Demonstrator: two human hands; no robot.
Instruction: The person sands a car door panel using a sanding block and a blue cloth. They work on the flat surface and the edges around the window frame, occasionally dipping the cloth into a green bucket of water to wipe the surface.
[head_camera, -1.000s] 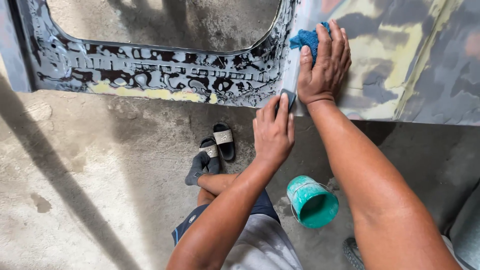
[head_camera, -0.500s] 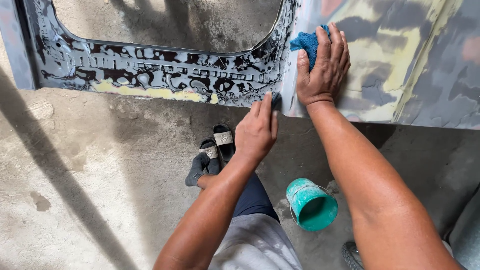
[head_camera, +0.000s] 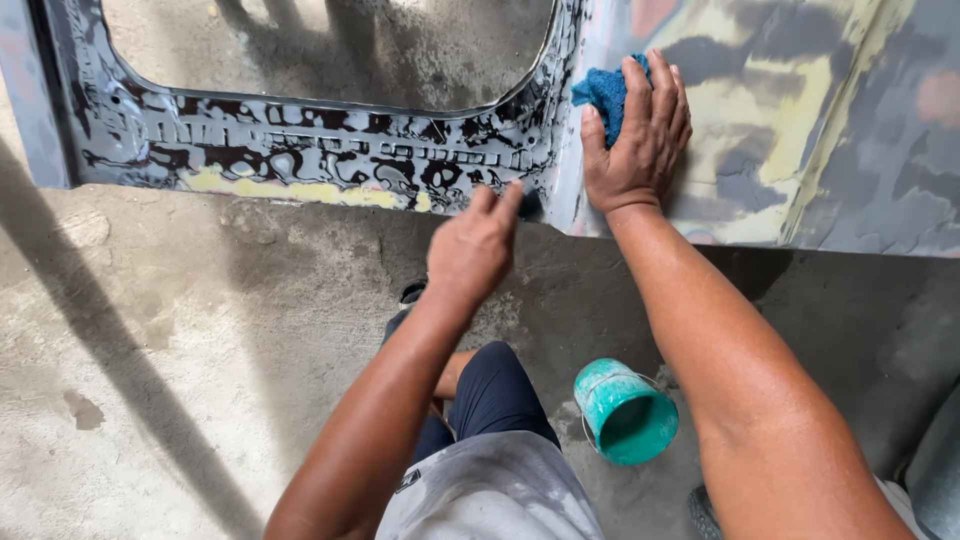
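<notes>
A small dark pad (head_camera: 529, 203) is pinched in the fingertips of the left hand (head_camera: 472, 250) and held against the lower edge of the panel (head_camera: 800, 130), just below the corner of the window opening (head_camera: 330, 50). The left hand is blurred, so the grip cannot be read more closely. The right hand (head_camera: 635, 140) is laid flat and spread on the panel, a blue cloth (head_camera: 603, 95) pressed under its fingers, with part of the cloth showing above the thumb.

No packages, labels or signs are to be seen; the panel is marked only by patches of grey, yellow, dark and pink, and the strip under the opening by black swirls over a pale yellow band.

Compared with half a second earlier, the left hand has been shifted a little along the lower edge, and the sandals formerly seen below it are now mostly covered by the wrist. The right hand and cloth have stayed in place.

A teal bucket (head_camera: 625, 412) is standing on the concrete floor (head_camera: 150, 350) between the arms, beside a knee in dark shorts (head_camera: 490, 385). A long shadow is cast across the floor at the left.
</notes>
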